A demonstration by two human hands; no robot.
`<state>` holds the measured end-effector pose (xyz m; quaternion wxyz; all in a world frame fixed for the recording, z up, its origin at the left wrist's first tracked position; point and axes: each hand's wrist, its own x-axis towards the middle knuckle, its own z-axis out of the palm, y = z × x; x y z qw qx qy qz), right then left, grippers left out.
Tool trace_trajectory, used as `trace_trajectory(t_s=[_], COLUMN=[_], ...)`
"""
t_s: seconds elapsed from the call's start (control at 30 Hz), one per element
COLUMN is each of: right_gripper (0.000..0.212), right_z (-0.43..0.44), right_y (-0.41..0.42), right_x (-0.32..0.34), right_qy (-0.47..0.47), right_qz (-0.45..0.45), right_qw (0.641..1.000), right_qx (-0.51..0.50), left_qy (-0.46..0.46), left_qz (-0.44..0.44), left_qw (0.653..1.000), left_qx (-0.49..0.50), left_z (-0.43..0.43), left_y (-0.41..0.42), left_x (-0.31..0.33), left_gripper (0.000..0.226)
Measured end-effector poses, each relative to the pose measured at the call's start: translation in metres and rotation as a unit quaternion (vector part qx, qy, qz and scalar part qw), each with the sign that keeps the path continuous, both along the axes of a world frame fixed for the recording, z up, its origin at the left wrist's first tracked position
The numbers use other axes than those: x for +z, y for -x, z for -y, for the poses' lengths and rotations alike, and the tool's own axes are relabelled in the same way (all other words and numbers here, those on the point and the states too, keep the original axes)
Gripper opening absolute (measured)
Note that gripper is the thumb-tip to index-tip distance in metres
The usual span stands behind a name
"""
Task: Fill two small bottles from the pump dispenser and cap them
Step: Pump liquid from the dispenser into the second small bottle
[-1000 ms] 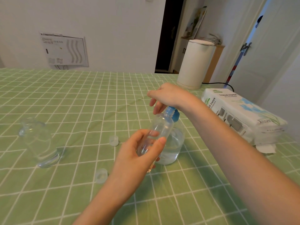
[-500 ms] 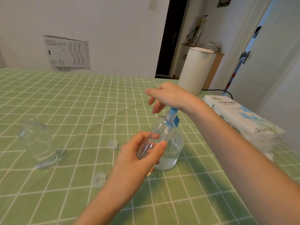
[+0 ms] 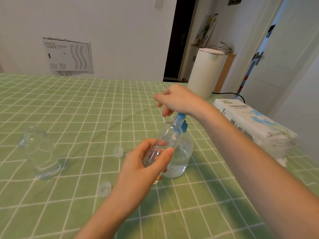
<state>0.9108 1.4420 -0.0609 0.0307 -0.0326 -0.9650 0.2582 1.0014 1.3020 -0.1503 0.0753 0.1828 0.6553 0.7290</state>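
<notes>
Two hands are seen, the left hand [image 3: 143, 163] and the right hand [image 3: 177, 99]. Two small clear bottles are counted: the held bottle [image 3: 170, 135], gripped in the left hand, and the standing bottle [image 3: 40, 152], set well to the left of that hand. Two translucent caps are counted on the bench [image 3: 86, 104], both left of the left hand: the far cap [image 3: 118, 152] beside its thumb and the near cap [image 3: 104, 188] beside its wrist. One pump dispenser [image 3: 181, 157] is found beneath the right hand. One tissue pack [image 3: 250, 121] is seen to the right of the right forearm, and one white cylindrical vessel [image 3: 204, 73] beyond the right hand.
</notes>
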Motion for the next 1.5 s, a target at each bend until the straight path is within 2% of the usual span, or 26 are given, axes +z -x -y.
trace_trajectory(t_s=[0.2, 0.4, 0.77, 1.17, 1.5], right_gripper=[0.041, 0.051, 0.056, 0.051, 0.051], right_z=[-0.001, 0.003, 0.000, 0.000, 0.002], right_y=[-0.001, -0.004, -0.003, -0.001, -0.004], right_x=[0.015, 0.005, -0.011, 0.001, -0.006], right_qy=[-0.011, -0.001, 0.055, 0.005, 0.013], right_qz=[-0.019, 0.063, 0.113, 0.072, 0.088], right_qw=[1.000, 0.998, 0.992, 0.997, 0.996], right_qx=[0.005, -0.007, -0.027, -0.014, -0.015], left_qy=[-0.003, -0.007, -0.003, 0.000, -0.002], left_qz=[-0.005, 0.001, 0.013, 0.000, 0.008], left_qw=[1.000, 1.000, 1.000, 1.000, 1.000], left_qx=[-0.001, -0.003, -0.004, -0.002, -0.003], left_z=[0.000, 0.000, -0.001, -0.001, 0.000], left_y=[0.000, 0.000, -0.001, 0.000, -0.001], left_x=[0.003, 0.002, -0.001, 0.001, 0.001], left_gripper=[0.039, 0.040, 0.043, 0.042, 0.042])
